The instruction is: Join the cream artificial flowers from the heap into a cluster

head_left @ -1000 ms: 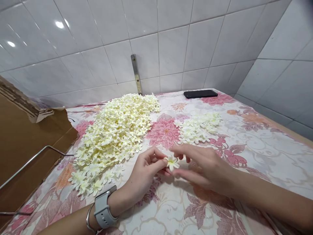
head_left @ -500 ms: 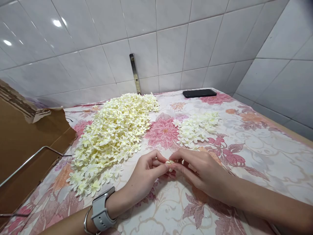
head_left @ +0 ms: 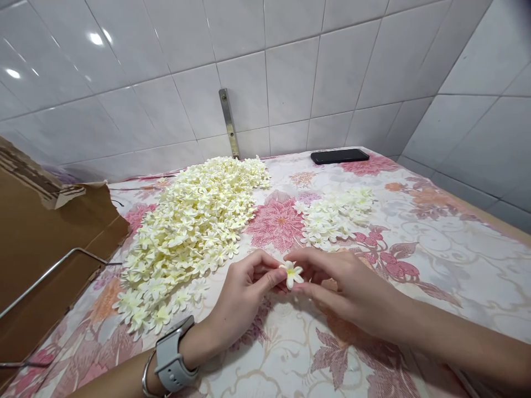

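Left hand [head_left: 244,290] pinches white star-shaped flower [head_left: 293,275]; right hand [head_left: 357,287] curved, fingers parted, beside it. Heaped blossoms [head_left: 199,215], ten o'clock, on floral-print tablecloth [head_left: 298,354]; glossy tiled wall [head_left: 290,72], twelve.

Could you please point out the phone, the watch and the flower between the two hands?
Phone [head_left: 340,156], head view: its dark upper face.
Watch [head_left: 171,363], head view: its grey strap.
Held flower [head_left: 292,273], head view: its yellowish centre.
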Demonstrator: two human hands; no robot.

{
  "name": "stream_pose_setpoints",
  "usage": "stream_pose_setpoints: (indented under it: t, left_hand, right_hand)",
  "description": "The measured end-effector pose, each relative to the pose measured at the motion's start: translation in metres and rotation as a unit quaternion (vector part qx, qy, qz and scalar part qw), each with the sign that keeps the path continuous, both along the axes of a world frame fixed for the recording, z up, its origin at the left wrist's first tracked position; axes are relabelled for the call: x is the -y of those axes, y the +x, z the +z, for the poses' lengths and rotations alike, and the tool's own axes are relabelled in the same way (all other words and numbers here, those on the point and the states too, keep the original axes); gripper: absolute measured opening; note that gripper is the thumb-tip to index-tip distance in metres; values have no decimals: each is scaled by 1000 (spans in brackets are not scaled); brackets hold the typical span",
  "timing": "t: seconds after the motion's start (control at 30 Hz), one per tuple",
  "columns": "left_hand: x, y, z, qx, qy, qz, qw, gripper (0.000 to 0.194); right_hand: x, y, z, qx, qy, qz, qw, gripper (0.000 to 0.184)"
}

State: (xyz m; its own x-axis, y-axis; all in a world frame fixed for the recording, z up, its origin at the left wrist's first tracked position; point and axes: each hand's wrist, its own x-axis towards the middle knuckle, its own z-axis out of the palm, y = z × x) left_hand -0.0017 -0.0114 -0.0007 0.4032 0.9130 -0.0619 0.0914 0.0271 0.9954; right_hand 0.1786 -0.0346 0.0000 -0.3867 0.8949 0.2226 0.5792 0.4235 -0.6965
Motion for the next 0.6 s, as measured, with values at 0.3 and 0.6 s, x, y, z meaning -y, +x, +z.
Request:
stream_pose_setpoints:
  t: [0.3,0.6]
  left_hand:
    - [7,-2,1,-125,74,-46,988,17]
    - [6,-3,-3,-182,171,-82,965,18]
  right_hand:
    - [2,1,-10,85,133,43,986,18]
    - [-4,1,-6,28,-10,39,999,25]
